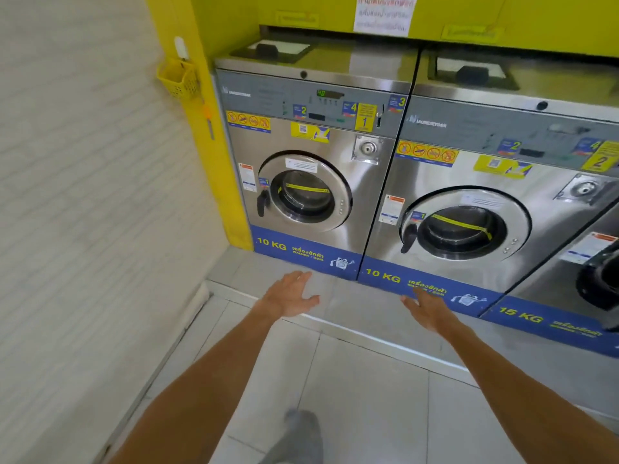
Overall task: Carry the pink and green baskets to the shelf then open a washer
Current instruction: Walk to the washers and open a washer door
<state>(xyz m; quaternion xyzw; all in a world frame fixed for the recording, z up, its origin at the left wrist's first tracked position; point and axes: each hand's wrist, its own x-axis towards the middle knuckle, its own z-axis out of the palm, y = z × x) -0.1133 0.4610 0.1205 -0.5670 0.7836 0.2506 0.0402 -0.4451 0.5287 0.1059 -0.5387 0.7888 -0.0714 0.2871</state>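
Two steel front-loading washers marked 10 KG stand side by side ahead of me. The left washer (355, 195) has its round door (304, 192) closed, with a black handle (263, 202) on the door's left side. The second washer (549, 209) also has a closed door (465, 226). My left hand (288, 294) is stretched forward, open and empty, below the left washer. Held out below the second washer, my right hand (430, 309) is empty too, fingers apart. No pink or green basket and no shelf are in view.
A third washer marked 15 KG (589, 262) sits at the right edge. A white wall (93, 195) runs along the left, with a small yellow basket (177, 78) hanging on a yellow pillar. A raised tiled step (335, 319) runs in front of the machines. My foot (298, 437) shows below.
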